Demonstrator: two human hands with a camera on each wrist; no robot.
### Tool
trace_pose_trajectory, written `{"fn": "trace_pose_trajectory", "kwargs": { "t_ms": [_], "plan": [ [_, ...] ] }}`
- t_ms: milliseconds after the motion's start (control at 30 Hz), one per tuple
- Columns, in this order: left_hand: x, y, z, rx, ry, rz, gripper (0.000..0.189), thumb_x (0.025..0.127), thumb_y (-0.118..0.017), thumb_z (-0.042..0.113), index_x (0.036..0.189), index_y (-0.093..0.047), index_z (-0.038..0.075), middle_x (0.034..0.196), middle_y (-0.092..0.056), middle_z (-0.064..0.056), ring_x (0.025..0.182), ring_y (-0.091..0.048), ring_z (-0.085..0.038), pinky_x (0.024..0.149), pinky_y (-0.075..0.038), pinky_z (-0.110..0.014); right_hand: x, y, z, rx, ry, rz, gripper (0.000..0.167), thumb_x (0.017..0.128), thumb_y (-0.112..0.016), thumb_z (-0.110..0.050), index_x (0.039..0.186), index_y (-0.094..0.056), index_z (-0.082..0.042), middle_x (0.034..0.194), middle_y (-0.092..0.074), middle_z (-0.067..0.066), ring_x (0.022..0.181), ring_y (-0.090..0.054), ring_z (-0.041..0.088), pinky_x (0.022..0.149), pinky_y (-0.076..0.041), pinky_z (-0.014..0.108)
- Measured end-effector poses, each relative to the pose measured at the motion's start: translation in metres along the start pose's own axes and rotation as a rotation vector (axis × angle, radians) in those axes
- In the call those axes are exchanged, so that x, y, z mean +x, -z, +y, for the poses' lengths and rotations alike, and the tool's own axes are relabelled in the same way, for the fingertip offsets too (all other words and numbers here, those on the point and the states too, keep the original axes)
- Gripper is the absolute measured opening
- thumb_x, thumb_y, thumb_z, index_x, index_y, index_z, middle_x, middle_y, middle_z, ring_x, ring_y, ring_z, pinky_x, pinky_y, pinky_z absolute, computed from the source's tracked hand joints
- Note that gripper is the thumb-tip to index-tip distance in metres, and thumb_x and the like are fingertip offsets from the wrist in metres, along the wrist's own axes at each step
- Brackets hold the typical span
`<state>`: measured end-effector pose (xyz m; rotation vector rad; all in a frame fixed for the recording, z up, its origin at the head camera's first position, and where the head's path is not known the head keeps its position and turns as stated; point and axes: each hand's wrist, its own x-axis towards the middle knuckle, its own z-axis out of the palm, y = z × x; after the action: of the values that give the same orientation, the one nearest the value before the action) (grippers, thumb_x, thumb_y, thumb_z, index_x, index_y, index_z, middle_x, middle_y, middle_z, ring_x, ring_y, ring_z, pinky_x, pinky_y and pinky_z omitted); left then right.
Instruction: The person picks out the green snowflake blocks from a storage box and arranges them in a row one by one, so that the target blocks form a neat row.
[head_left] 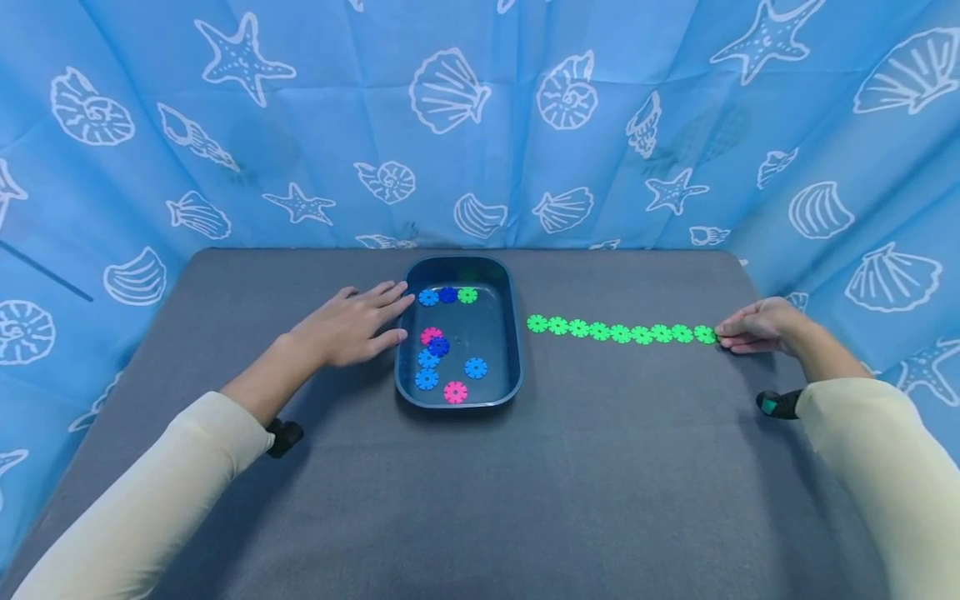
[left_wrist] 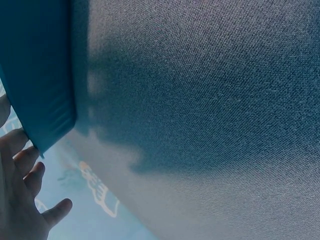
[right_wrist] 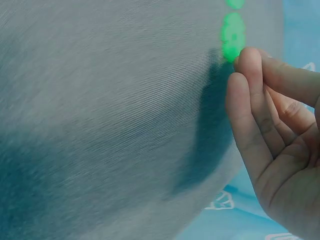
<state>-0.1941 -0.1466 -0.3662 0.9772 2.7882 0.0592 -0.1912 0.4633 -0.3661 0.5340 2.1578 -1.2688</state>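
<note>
A long row of green notched discs [head_left: 620, 333] lies on the table to the right of a dark blue tray [head_left: 515, 333]. My right hand [head_left: 759, 325] pinches the disc [right_wrist: 233, 37] at the row's right end between thumb and fingertips. At the tray's left side, my left hand [head_left: 363, 323] rests with extended, slightly spread fingers touching the rim. In the left wrist view, its fingertips [left_wrist: 31, 157] meet the tray's edge. Inside the tray lie pink discs [head_left: 455, 392], light blue discs [head_left: 476, 368], dark blue discs [head_left: 438, 347] and one green disc [head_left: 467, 295].
The grey cloth-covered table [head_left: 480, 500] ends at the back against a blue curtain [head_left: 495, 150] with white shells and starfish. Dark straps or devices sit at both wrists, the left wrist device [head_left: 285, 437] and the right wrist device [head_left: 778, 405].
</note>
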Motion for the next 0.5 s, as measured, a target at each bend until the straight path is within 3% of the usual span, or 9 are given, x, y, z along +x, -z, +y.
{"fn": "trace_pose_trajectory", "kwargs": {
  "t_ms": [333,500],
  "plan": [
    [-0.001,-0.001,-0.001,0.008,0.001,0.000,0.067,0.104,-0.046,0.047,0.158,-0.028,0.011,0.164,-0.022,-0.013,0.150,-0.019,-0.034,0.113,-0.021,-0.066,-0.007,-0.011,-0.052,-0.036,0.153,0.036,0.017,0.101,-0.060,-0.017,0.103,-0.071,-0.005,0.084,-0.073,0.000,0.078,-0.072,0.011,0.078,-0.059,0.033],
    [-0.001,0.000,0.000,0.008,0.000,0.003,0.067,0.103,-0.046,0.047,0.158,-0.028,0.012,0.164,-0.021,-0.012,0.150,-0.019,-0.034,0.113,-0.021,-0.066,-0.015,-0.028,-0.092,-0.085,0.255,0.041,0.047,0.101,-0.061,-0.030,0.129,-0.053,0.007,0.089,-0.073,-0.001,0.081,-0.072,0.011,0.077,-0.059,0.031]
  ]
}}
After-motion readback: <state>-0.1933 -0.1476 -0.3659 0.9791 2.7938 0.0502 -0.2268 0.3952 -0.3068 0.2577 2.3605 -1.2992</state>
